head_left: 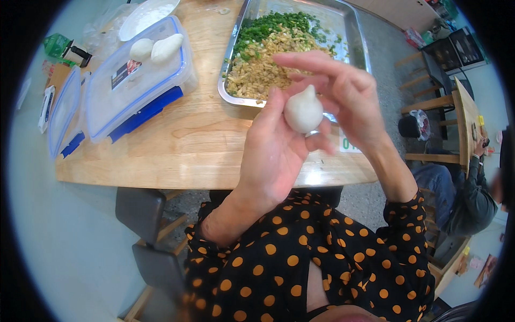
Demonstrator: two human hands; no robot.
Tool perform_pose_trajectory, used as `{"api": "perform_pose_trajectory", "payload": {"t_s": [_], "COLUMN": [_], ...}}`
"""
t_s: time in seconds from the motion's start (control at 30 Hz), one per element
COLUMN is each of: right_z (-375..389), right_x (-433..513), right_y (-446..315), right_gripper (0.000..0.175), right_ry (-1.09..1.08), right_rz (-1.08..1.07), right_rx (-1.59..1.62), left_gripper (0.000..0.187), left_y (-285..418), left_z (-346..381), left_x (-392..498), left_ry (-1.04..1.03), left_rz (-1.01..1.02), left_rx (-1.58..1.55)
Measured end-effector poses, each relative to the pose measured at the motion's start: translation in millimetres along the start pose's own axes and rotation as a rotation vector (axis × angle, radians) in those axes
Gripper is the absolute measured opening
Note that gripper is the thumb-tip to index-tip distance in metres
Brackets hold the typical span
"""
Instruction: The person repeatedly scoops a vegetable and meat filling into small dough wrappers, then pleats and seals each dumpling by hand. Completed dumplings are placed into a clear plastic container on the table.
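A smooth white ball of dough with a pointed tip rests in my left hand, held by the thumb and curled fingers. My right hand is beside and above it, fingers apart and reaching over; whether they touch the dough I cannot tell. Behind my hands is a metal tray with a chopped pale brown filling and chopped green onion. Two more white dough pieces lie on the lid of a plastic container to the left.
A second clip-lid container stands at the table's left end. Behind are a white bowl of white powder and a clear plastic bag. A card lies under my right wrist. At right, a person sits at another table.
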State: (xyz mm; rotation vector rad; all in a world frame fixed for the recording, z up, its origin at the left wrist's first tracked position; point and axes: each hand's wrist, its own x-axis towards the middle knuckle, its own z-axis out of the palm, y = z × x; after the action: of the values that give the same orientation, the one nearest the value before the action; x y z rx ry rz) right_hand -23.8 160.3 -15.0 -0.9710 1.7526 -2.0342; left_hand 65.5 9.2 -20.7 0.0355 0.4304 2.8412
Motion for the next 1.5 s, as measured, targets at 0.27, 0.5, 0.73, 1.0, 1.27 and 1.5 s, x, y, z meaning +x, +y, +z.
{"api": "perform_pose_trajectory", "payload": {"t_s": [0.27,0.5,0.73,1.0,1.27,1.5], "right_z": [-2,40,51,58,63,60], "right_x": [-22,-36,-25,-19,-16,-13], "right_y": [-13,-1,5,-2,4,7], "right_gripper": [0.045,0.061,0.058,0.062,0.057,0.056], "right_ry": [0.204,0.338,0.342,0.346,0.372,0.337], "right_rz": [-0.370,-0.414,-0.428,-0.461,-0.460,-0.538], "right_rx": [-0.581,-0.652,-0.484,-0.801,-0.957,-0.961], "left_gripper": [0.060,0.069,0.073,0.071,0.063,0.059], "left_y": [-3,-12,-9,-7,-6,-7], "left_z": [7,13,11,4,-5,-9], "left_x": [-1,-5,-6,-9,-6,-9], "left_ry": [0.095,0.087,-0.050,-0.043,-0.047,0.032], "left_rz": [0.260,0.339,0.333,0.446,0.420,0.535], "left_rx": [0.181,0.359,0.333,0.584,0.333,0.567]}}
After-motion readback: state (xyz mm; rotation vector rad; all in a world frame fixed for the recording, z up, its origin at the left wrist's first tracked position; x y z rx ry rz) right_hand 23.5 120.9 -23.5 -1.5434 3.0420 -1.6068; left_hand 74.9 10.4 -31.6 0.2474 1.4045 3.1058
